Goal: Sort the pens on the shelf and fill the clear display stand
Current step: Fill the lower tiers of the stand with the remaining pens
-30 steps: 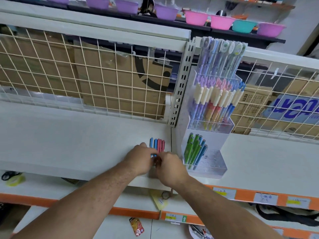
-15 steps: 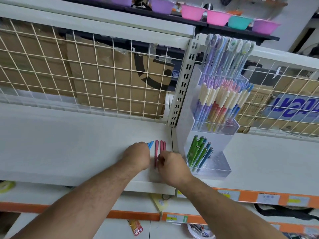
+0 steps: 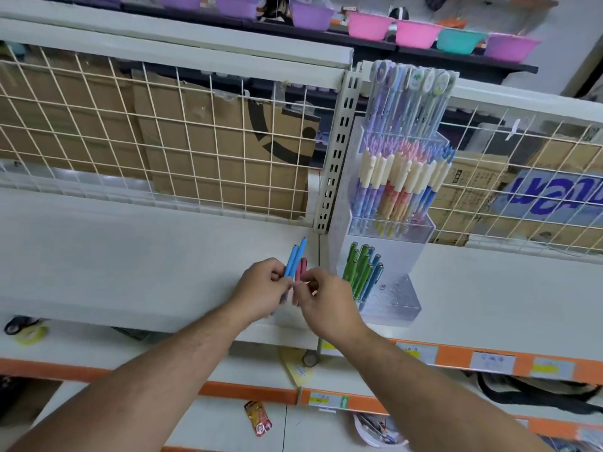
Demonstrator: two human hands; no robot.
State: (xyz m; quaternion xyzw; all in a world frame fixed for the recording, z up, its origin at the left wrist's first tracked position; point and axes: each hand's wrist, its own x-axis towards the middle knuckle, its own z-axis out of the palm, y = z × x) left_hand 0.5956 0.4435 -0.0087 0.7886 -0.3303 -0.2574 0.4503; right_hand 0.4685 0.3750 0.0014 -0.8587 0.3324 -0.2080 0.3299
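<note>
Both your bare forearms reach forward and up, converging until the hands almost meet. Your left hand (image 3: 261,288) is knuckles-up, its fingers curled round the blue pens (image 3: 296,260), which stick out beyond your fingertips. Your right hand (image 3: 329,305) sits just beside it, wrist bent slightly inward. Its thumb and curled fingers (image 3: 309,283) pinch the pink pens (image 3: 301,268), which lie between the two sets of fingertips.
</note>
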